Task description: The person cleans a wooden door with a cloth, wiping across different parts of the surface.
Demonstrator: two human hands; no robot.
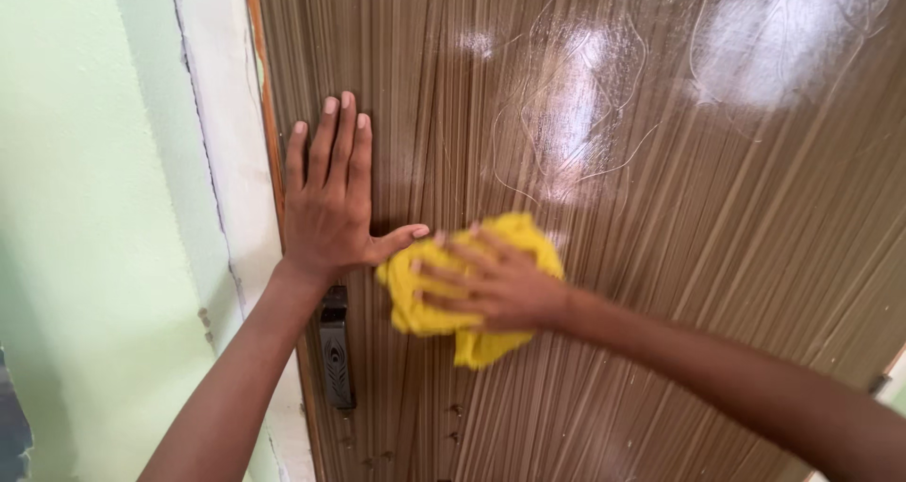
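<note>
**Ana:** Head view, going left to right with the door [717, 284] as my marker. Left of the door runs a pale green wall [85, 208], then a white frame strip [222, 142] along the door's edge. On the door's left side the left hand [330, 203] lies flat, fingers spread and pointing up, gripping nothing. Just below its wrist sits a dark metal latch plate [334, 359].

**Ben:** And the cloth?

**Ana:** The yellow cloth [472, 288] is bunched against the door just right of the left thumb, nearly touching it. The right hand [491, 284] presses over it with fingers spread across the folds, more a flat press than a closed fist. It looks blurred, so I judge it is moving.

**Ben:** What could go wrong?

**Ana:** The surface is glossy, with wet-looking smears [576, 114] higher on the door, up and right of the cloth. With such a loose hold, the cloth could slide out from under the palm. The braced hand could skid on a damp patch, or leave fresh prints on the gloss. A low stroke might snag the cloth on the latch plate. Leaning hard on both palms could also swing the door, if it is unlatched; I cannot tell that.
</note>
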